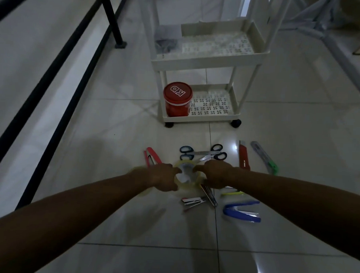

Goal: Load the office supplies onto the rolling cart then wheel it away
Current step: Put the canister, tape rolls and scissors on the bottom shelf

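Observation:
Office supplies lie on the tiled floor in front of a white rolling cart (206,60). Both my hands close on a roll of clear tape (187,173) from either side: my left hand (163,177) on its left, my right hand (214,174) on its right. Around it lie two pairs of scissors (203,153), a pink stapler (152,156), a red box cutter (243,157), a grey-green cutter (265,157), a blue stapler (241,212), a small metal stapler (193,202) and a yellow item (232,193). A red tub (177,99) stands on the cart's bottom shelf.
A dark object (166,44) rests on the left of the cart's top tray. A black metal frame (112,19) runs along the left. White table legs (329,35) stand at the right behind the cart.

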